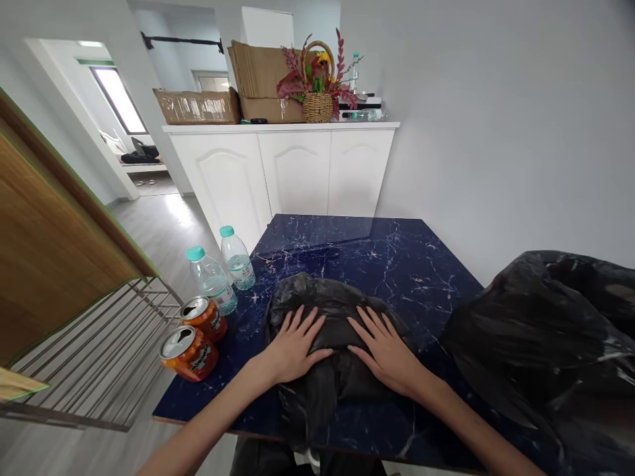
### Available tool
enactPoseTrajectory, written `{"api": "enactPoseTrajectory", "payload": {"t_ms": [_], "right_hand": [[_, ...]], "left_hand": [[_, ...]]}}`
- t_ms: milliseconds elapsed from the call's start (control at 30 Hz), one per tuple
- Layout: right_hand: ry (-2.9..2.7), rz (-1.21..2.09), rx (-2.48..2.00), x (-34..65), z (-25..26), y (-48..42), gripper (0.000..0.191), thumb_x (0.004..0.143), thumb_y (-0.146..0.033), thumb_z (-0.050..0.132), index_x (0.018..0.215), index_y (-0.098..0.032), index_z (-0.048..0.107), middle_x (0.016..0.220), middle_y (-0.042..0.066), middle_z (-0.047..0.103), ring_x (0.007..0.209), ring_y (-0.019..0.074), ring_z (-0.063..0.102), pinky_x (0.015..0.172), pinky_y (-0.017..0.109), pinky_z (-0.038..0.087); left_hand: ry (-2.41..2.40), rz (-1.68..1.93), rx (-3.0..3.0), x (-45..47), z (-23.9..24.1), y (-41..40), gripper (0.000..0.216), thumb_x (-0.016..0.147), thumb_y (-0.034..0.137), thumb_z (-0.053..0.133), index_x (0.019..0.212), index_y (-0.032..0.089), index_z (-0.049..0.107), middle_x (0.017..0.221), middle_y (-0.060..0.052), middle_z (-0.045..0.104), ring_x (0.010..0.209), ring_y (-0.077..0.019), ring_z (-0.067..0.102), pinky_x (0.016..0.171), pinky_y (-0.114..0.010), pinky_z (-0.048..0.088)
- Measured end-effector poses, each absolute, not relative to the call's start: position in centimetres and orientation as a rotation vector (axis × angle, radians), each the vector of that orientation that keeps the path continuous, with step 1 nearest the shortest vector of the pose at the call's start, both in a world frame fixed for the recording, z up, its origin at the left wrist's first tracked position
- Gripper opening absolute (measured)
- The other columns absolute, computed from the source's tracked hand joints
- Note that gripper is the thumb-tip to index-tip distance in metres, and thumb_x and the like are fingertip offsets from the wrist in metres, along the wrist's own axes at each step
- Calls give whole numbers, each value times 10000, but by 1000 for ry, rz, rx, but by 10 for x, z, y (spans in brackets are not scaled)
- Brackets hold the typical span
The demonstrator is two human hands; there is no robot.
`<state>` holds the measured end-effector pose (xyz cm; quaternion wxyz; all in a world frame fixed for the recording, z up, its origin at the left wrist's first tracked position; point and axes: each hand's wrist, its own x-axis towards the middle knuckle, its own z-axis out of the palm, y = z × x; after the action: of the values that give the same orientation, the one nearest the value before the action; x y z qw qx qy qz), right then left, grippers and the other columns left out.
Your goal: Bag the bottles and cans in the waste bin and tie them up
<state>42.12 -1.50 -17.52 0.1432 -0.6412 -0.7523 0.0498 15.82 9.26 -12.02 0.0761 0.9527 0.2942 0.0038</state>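
A crumpled black plastic bag (317,301) lies on the dark blue marble table (397,258), near its front edge. My left hand (295,344) rests flat on the bag's left side with the fingers spread. My right hand (384,350) lies flat on its right side, fingers also spread. Both palms press down on the plastic, and part of the bag hangs over the table's front edge.
Two orange drink cans (191,350) and two clear water bottles (223,268) stand at the table's left edge. A large black bag (546,344) bulks at the right. A metal rack (99,357) sits left; a white cabinet (292,165) with boxes and a flower basket stands behind.
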Motion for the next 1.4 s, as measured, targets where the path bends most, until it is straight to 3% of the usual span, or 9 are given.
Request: {"api": "enactPoseTrajectory", "payload": {"t_ms": [100,200,300,567,800,900,1067,1233,1400], "right_hand": [[-2098,153,-1984,429,-192,-21,707,1102,-661,333,1708,-297,310,1777,55,230,1643,354,198,1302,663,261],[-2041,85,-1980,426,-190,-26,694,1112,-628,339,1699,-259,343,1766,74,262,1642,345,209,1309,642,269],[-2134,58,-1828,419,-182,-24,614,1137,-550,338,1708,-326,302,1781,12,223,1653,297,180,1329,599,252],[-2156,236,-1858,443,-192,-40,663,1126,-574,375,1724,-406,143,1799,-23,128,1657,314,122,1321,612,253],[-2240,741,-1808,444,-156,-90,848,1018,-713,530,1705,-495,83,1794,-54,-87,1635,431,-72,1258,757,205],[-2288,771,-1738,445,-151,-107,928,953,-652,685,1705,-483,168,1805,-35,32,1645,444,-9,1261,760,206],[-2073,578,-1781,447,-152,-100,453,1008,-226,540,1383,-407,718,1574,9,602,1482,331,524,1196,580,445],[-1734,414,-2002,442,-145,-71,401,1065,-409,441,1277,-228,729,1088,113,810,983,347,778,844,477,614],[-1921,-149,-1716,411,-134,-62,530,1090,-360,429,1612,-279,465,1595,103,562,1475,345,522,1202,546,438]], "left_hand": [[1169,-5,2887,140,-130,102,616,1058,335,553,1626,119,455,1698,-235,385,1561,-497,362,1228,-745,326],[994,248,2957,133,-120,83,631,1029,148,486,1654,133,404,1669,-197,461,1580,-388,387,1311,-656,257],[585,309,2901,134,-109,54,648,1115,280,450,1723,267,228,1726,-81,399,1619,-277,333,1327,-519,314],[411,48,2772,67,-122,33,1184,862,693,768,1740,289,84,1784,-108,203,1637,-406,218,1307,-611,274],[419,176,2711,38,-115,21,707,965,67,520,1607,356,459,1595,-18,590,1500,-255,532,1220,-425,463],[653,464,2577,43,-102,16,405,1026,133,447,1335,279,664,1241,-49,802,1087,-213,779,920,-272,584],[1015,542,2503,85,-68,52,284,1116,329,410,1154,239,676,850,-15,783,715,-188,760,645,-235,506],[1472,417,2851,135,-50,104,344,1075,346,537,1356,166,622,1154,-155,792,1056,-345,764,888,-419,574],[834,659,3225,165,-64,81,403,1093,234,459,1471,154,571,1563,-138,592,1493,-320,503,1271,-502,348]]}}
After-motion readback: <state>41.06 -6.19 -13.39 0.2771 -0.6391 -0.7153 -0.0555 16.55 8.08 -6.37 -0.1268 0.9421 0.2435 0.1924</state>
